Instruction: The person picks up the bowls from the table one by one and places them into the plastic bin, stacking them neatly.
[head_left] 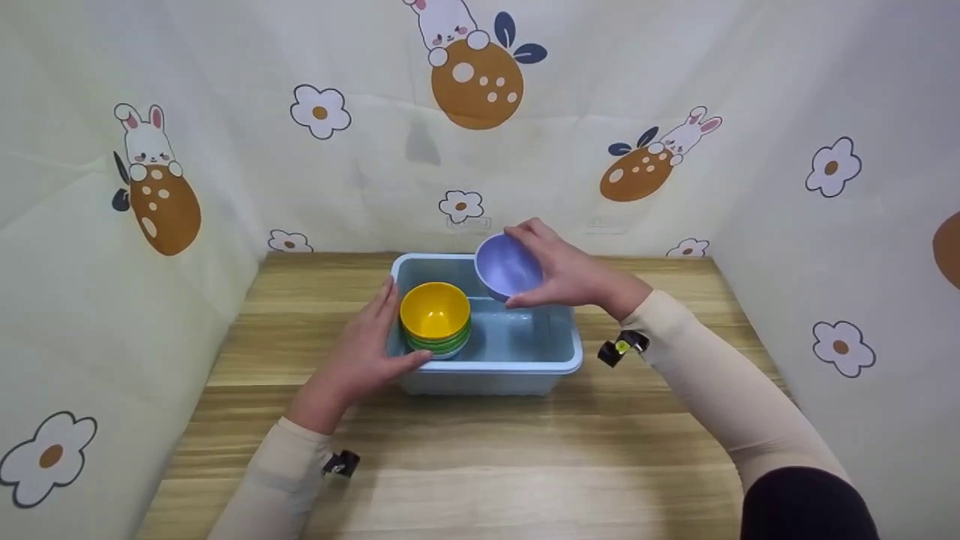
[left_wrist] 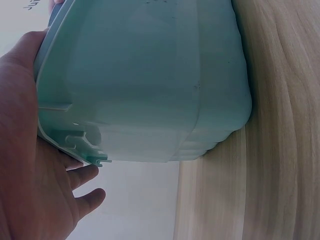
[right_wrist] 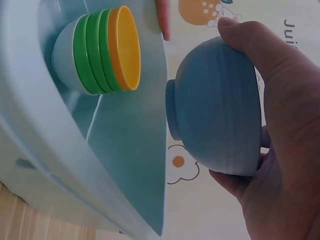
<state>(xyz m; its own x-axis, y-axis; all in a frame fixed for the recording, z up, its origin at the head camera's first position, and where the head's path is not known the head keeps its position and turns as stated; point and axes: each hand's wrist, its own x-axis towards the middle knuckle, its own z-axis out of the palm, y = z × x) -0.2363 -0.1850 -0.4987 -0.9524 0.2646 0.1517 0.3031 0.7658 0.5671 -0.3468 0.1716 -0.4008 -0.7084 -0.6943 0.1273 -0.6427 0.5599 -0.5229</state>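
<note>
In the head view, my right hand (head_left: 566, 270) holds a purple bowl (head_left: 504, 266) by its rim, tilted above the right half of a light-blue plastic bin (head_left: 517, 367). The right wrist view shows the thumb and fingers spread across that bowl (right_wrist: 215, 110), its foot toward the bin. Inside the bin's left end stands a stack: a yellow bowl (head_left: 435, 311) on top, several green bowls (right_wrist: 94, 52) beneath, and a pale-blue one (right_wrist: 64, 55) at the bottom. My left hand (head_left: 364, 349) rests on the bin's front-left corner, fingers fairly straight along the left side, thumb over the front rim.
The bin stands on a wood-grain table (head_left: 480, 465), near its back edge. Pale cloth (head_left: 360, 172) printed with rabbits and flowers hangs behind the table and at both sides. Small black clips (head_left: 622, 347) are fixed on both sleeves.
</note>
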